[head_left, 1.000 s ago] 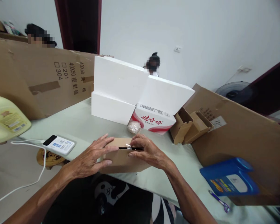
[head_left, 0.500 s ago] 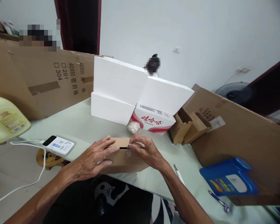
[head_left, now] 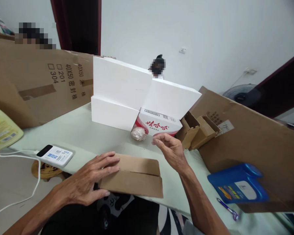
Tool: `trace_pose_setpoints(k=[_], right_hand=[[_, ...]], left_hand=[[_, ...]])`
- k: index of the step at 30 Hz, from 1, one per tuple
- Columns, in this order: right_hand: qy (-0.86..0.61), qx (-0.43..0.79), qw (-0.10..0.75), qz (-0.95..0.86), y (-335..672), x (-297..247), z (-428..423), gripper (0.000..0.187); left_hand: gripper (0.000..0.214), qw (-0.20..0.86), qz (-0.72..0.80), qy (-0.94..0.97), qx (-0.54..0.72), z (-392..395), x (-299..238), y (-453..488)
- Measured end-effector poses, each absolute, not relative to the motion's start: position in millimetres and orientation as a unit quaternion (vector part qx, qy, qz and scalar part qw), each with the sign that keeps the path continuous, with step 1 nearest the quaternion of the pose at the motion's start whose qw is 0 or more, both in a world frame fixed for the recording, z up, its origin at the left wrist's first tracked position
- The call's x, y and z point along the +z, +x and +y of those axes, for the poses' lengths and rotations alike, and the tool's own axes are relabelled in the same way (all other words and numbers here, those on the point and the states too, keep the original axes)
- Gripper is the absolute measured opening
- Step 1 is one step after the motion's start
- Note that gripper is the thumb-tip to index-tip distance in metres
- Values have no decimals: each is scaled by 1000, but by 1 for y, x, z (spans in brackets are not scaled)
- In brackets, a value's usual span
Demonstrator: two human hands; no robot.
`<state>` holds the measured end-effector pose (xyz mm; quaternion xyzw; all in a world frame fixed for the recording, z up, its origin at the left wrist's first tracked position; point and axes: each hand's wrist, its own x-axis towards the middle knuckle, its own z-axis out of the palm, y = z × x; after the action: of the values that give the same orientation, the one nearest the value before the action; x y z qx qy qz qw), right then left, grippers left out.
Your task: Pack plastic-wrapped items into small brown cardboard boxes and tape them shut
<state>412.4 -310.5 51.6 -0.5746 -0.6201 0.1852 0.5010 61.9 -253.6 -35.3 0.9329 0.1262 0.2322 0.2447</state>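
Observation:
A small brown cardboard box (head_left: 137, 179) lies at the table's near edge, with a narrow seam between its upper flaps. My left hand (head_left: 93, 178) grips its left end, fingers over the top and thumb along the near side. Above and right of the box, my right hand (head_left: 172, 151) is raised, thumb and fingertips pinched together. Whatever may be between those fingertips is too small to make out. A crumpled ball of clear tape (head_left: 138, 133) sits just left of the right fingertips, in front of a red-and-white carton (head_left: 159, 120).
White foam boxes (head_left: 117, 81) stand behind, with large cardboard cartons (head_left: 56, 94) on both sides. Open small boxes (head_left: 201, 129), a blue bottle (head_left: 238, 182) and a purple-handled tool (head_left: 227, 209) are at right. A cabled phone (head_left: 55, 155) and a yellow jug (head_left: 3, 129) are at left.
My right hand has left the box top and moved up and right. The box has turned and tipped, showing its flaps more fully. My left hand stays on its left end.

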Motion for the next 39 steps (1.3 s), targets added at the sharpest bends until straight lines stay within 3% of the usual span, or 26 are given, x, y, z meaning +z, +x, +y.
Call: trace_pose_setpoints(k=[6, 19, 29, 39], right_hand=[[-620, 123, 466, -619, 451, 7, -271, 34], [-633, 50, 426, -644, 490, -98, -169, 28], [-624, 47, 402, -668, 510, -128, -143, 17], [-624, 66, 406, -664, 521, -132, -130, 28]], left_hand=[[80, 298, 102, 925, 215, -257, -39, 55], [87, 285, 122, 924, 225, -245, -50, 68], [78, 279, 125, 927, 220, -235, -40, 76], [82, 302, 131, 915, 232, -232, -53, 74]])
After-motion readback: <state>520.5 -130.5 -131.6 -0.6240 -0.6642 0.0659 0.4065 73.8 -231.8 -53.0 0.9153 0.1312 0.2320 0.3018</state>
